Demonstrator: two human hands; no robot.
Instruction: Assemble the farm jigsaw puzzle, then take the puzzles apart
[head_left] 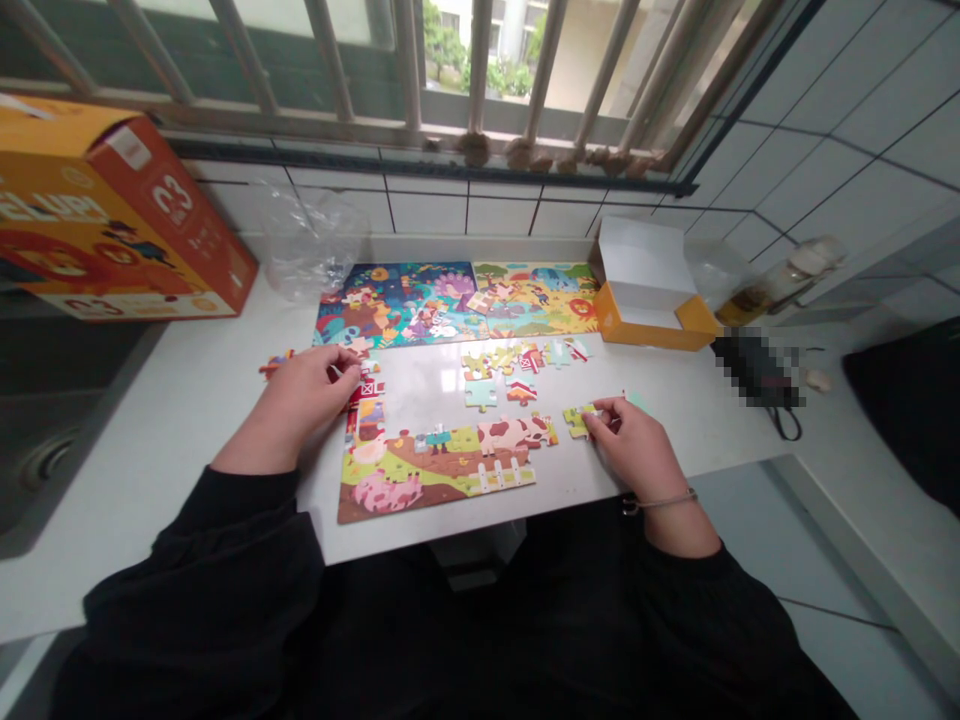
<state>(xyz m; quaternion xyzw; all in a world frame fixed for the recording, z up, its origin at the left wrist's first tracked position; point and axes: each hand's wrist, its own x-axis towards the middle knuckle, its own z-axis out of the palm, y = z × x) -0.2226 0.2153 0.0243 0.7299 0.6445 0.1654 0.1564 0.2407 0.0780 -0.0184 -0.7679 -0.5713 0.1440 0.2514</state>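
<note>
Evidently, the right hand (634, 440) has its grip clamped on a green piece (575, 421) beside the puzzle (427, 462) on the bench (187, 420). Left hand (304, 392): grip, I cannot tell. Piece likely light, stiff; take edges.

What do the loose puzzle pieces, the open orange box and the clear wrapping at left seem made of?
Loose puzzle pieces: probably cardboard, smooth printed faces; flat with cut tabs.
Open orange box: likely thin card, smooth; folded panels, pale inside.
Clear wrapping: apparently plastic film, glossy; see-through, with bright creases.
</note>
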